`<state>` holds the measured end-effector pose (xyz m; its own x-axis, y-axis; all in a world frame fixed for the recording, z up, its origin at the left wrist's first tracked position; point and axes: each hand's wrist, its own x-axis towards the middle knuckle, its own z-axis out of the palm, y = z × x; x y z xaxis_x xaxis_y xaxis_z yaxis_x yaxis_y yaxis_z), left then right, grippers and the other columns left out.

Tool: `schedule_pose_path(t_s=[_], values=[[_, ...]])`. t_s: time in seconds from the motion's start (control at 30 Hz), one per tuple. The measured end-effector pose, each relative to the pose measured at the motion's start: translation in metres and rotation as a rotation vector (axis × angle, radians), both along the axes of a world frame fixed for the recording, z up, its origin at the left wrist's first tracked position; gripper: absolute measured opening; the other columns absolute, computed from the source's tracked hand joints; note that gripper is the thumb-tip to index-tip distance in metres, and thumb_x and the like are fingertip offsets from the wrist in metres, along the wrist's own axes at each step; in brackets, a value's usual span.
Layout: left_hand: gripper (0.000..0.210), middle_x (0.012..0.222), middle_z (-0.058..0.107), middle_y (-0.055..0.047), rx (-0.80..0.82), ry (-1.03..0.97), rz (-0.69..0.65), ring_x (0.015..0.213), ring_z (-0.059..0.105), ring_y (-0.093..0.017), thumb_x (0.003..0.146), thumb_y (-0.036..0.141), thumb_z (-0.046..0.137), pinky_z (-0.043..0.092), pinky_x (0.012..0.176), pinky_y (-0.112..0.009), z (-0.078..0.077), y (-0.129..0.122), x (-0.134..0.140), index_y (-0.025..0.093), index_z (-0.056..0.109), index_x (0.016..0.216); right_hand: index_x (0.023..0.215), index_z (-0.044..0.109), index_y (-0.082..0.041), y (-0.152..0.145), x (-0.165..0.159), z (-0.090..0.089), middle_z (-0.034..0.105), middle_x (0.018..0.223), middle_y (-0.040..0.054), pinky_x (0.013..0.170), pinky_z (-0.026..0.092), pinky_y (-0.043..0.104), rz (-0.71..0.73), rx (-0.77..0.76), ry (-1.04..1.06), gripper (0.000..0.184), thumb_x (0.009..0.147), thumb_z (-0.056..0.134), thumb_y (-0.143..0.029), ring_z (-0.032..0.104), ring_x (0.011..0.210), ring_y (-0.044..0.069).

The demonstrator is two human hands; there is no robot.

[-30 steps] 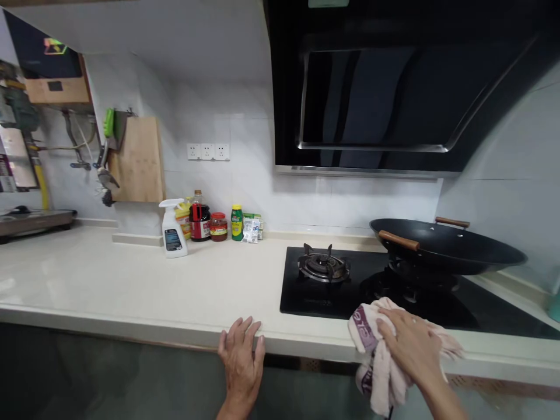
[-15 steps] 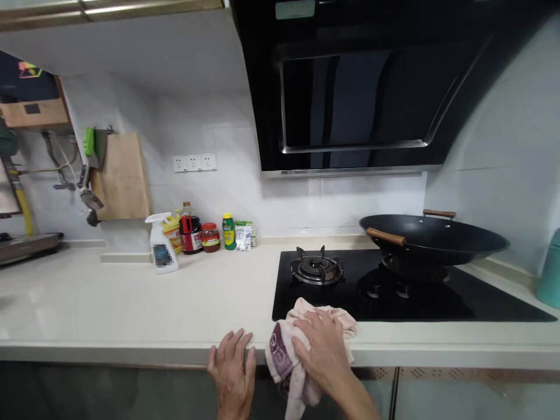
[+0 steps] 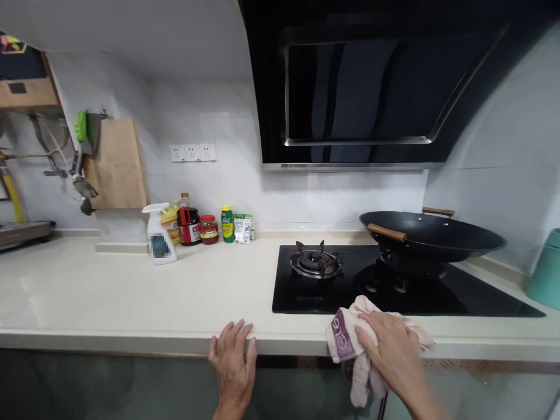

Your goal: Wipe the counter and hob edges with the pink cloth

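Drooping weight could pull the pale-pink, purple-banded cloth (image 3: 350, 338) from my clasping right hand (image 3: 391, 347); my left hand (image 3: 234, 366) rests, fingers spread.

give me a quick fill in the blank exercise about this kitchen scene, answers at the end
1. The cloth is under the person's ____ hand.
2. The wok shows ____ brown handles.
3. The jar next to the green bottle has a ____ lid.
4. The cutting board is to the ____ of the wall sockets in the picture.

Missing words: right; two; red; left.
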<state>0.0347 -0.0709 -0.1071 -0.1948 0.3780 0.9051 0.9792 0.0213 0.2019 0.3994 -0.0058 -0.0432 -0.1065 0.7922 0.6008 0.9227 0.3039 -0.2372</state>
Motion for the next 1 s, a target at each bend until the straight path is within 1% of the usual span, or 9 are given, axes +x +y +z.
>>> schedule_pose_path(t_s=[0.13,0.3,0.43,0.5,0.57,0.7,0.8,0.9,1.0], values=[[0.03,0.123,0.075,-0.007,0.034,-0.036,-0.002,0.128,0.059,-0.027,0.1,0.033,0.048,0.021,0.123,-0.052,-0.001,0.003,0.002,0.028,0.073,0.114,0.114,0.074,-0.034,-0.011,-0.045,0.016,0.072,0.121,0.0083,0.093,0.042,0.058,0.007,-0.012,-0.074,0.032,0.097,0.051,-0.046,0.059,0.111,0.036],[0.03,0.123,0.076,-0.006,0.038,0.007,-0.02,0.127,0.06,-0.027,0.099,0.033,0.048,0.022,0.123,-0.052,-0.003,0.003,-0.003,0.029,0.073,0.116,0.119,0.07,-0.035,-0.026,-0.117,0.024,0.07,0.127,0.006,0.103,0.037,0.061,0.315,-0.037,-0.021,0.03,0.097,0.056,-0.048,0.055,0.118,0.035],[0.033,0.123,0.076,-0.006,-0.012,-0.046,-0.053,0.124,0.062,-0.027,0.101,0.037,0.045,0.025,0.121,-0.055,0.003,-0.003,-0.007,0.03,0.075,0.113,0.13,0.065,-0.04,-0.03,-0.135,0.031,0.065,0.139,0.002,0.113,0.032,0.063,0.548,-0.113,0.005,0.035,0.1,0.052,-0.053,0.05,0.131,0.034],[0.034,0.12,0.076,-0.006,-0.048,-0.129,-0.066,0.121,0.064,-0.028,0.101,0.041,0.044,0.029,0.119,-0.057,0.014,-0.007,-0.006,0.03,0.075,0.111,0.14,0.059,-0.042,-0.026,-0.126,0.036,0.058,0.149,0.0016,0.116,0.034,0.057,0.638,-0.177,0.056,0.041,0.103,0.046,-0.053,0.048,0.137,0.03],[0.034,0.122,0.074,-0.007,-0.075,-0.172,-0.111,0.122,0.064,-0.028,0.1,0.044,0.048,0.038,0.114,-0.056,0.031,-0.009,0.001,0.029,0.072,0.117,0.146,0.056,-0.038,-0.016,-0.109,0.041,0.051,0.157,0.0039,0.116,0.039,0.049,0.643,-0.187,0.14,0.045,0.105,0.04,-0.051,0.048,0.14,0.026],[0.042,0.146,0.06,-0.012,-0.156,0.037,-0.315,0.137,0.054,-0.029,0.094,0.04,0.06,0.046,0.111,-0.049,0.075,-0.006,0.037,0.027,0.065,0.133,0.129,0.068,-0.03,0.019,-0.056,0.041,0.061,0.146,0.0075,0.114,0.042,0.048,0.466,-0.045,0.136,0.043,0.106,0.037,-0.047,0.055,0.135,0.024],[0.05,0.16,0.05,-0.01,-0.458,0.238,-0.484,0.146,0.046,-0.031,0.087,0.033,0.067,0.04,0.119,-0.052,0.102,0.005,0.069,0.031,0.063,0.137,0.121,0.073,-0.027,0.046,-0.01,0.024,0.067,0.136,0.0105,0.112,0.043,0.052,0.374,0.018,0.003,0.042,0.106,0.038,-0.045,0.059,0.131,0.027],[0.074,0.162,0.047,-0.011,-0.826,0.239,-0.527,0.147,0.045,-0.033,0.079,0.038,0.075,0.04,0.119,-0.054,0.118,0.018,0.087,0.032,0.053,0.149,0.131,0.069,-0.026,0.063,0.026,0.0,0.066,0.14,0.0117,0.113,0.045,0.05,0.391,0.016,-0.093,0.045,0.106,0.039,-0.047,0.057,0.134,0.028],[0.092,0.159,0.048,-0.012,-0.929,0.239,-0.504,0.143,0.046,-0.036,0.069,0.048,0.082,0.036,0.12,-0.056,0.125,0.026,0.092,0.031,0.048,0.153,0.137,0.065,-0.029,0.069,0.041,-0.011,0.064,0.143,0.0096,0.113,0.045,0.047,0.411,0.023,-0.115,0.047,0.105,0.039,-0.052,0.056,0.136,0.027]])
